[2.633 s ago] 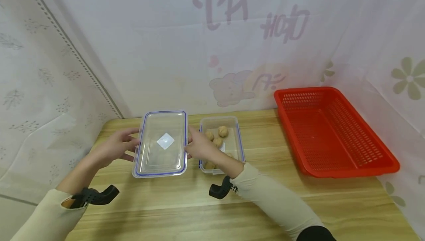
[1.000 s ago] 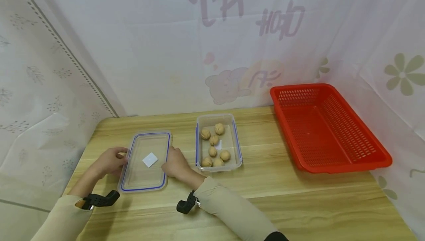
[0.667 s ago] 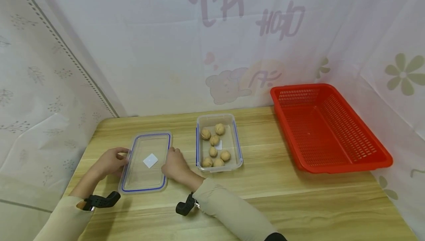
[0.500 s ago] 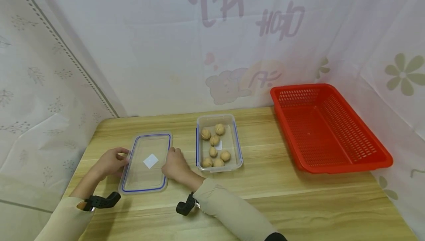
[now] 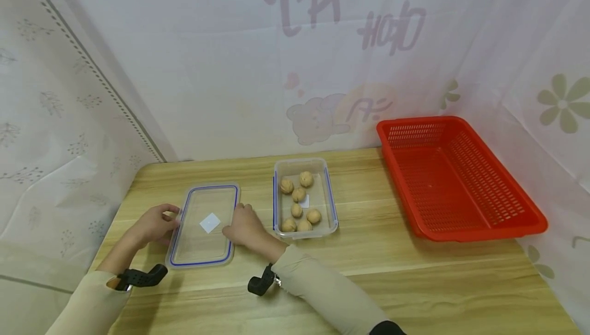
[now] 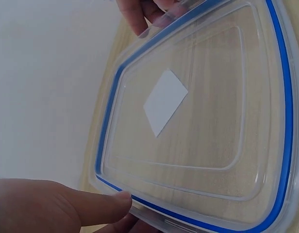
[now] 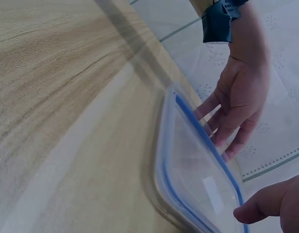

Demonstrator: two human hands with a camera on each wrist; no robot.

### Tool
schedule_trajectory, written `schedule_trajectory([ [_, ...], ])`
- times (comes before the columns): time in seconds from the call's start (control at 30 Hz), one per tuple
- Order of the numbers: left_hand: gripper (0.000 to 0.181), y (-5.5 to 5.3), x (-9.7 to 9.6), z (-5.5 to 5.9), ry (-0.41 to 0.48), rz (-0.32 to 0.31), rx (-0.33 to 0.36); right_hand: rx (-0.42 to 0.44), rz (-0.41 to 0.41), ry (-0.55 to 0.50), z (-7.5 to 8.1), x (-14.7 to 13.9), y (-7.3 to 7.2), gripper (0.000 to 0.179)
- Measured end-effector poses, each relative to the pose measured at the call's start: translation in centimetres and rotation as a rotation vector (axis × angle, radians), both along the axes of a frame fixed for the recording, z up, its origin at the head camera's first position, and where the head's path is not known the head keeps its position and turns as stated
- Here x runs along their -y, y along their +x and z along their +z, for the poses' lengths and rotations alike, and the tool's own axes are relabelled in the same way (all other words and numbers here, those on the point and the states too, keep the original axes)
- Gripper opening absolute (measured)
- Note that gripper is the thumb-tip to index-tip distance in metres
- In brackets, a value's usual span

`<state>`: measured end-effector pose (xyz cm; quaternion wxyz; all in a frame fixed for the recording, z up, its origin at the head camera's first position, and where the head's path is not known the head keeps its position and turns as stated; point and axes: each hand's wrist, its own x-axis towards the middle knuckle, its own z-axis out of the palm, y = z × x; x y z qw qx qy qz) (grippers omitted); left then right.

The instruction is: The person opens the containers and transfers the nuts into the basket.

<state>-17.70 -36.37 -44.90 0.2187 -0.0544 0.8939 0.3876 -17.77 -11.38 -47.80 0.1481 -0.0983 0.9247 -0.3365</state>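
A clear plastic container lid (image 5: 195,243) with a blue sealing ring and a white square sticker (image 5: 209,223) lies low at the table's left side. My left hand (image 5: 155,224) pinches its left edge, thumb (image 6: 108,206) on top and fingers under the rim. At the opposite edge my right hand (image 5: 246,226) grips with its thumb (image 7: 261,204) over the rim; the other fingers are partly hidden. Just right of that hand stands a clear food container (image 5: 319,194) without a lid, holding several walnuts (image 5: 298,194).
A red plastic basket (image 5: 442,191) with slotted walls stands at the table's right, near the curtain. Printed white curtains (image 5: 221,84) close off the back and sides. The wooden table (image 5: 387,268) runs across the front.
The lid was held up near the container 2.6 seconds ago; both hands have brought it down and left to the table. Over the last second, hands and lid have hardly moved.
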Motion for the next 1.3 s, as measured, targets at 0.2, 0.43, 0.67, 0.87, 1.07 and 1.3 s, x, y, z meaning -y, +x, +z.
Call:
schedule_trajectory([
  [0.2, 0.046, -0.1, 0.2, 0.4, -0.022, -0.039, 0.001, 0.020, 0.074, -0.045, 1.1, -1.0, -0.3, 0.031],
  [0.43, 0.047, -0.4, 0.5, 1.9, -0.067, -0.089, -0.026, 0.060, 0.116, -0.192, 3.9, -2.6, -0.8, 0.060],
  [0.67, 0.049, -0.7, 0.3, 4.2, -0.052, -0.149, -0.083, 0.057, 0.167, -0.308, 6.9, -5.0, -1.1, 0.049],
  [0.87, 0.052, -0.7, -1.0, 6.0, -0.004, -0.170, -0.082, 0.006, 0.282, -0.334, 8.8, -7.4, -1.4, 0.044],
  [1.07, 0.052, -0.5, -3.2, 7.3, 0.013, -0.201, -0.118, -0.042, 0.324, -0.340, 9.3, -10.1, -1.7, 0.042],
  [1.3, 0.050, -0.6, -6.0, 8.1, 0.033, -0.241, -0.167, -0.103, 0.314, -0.289, 9.2, -13.5, -2.6, 0.042],
])
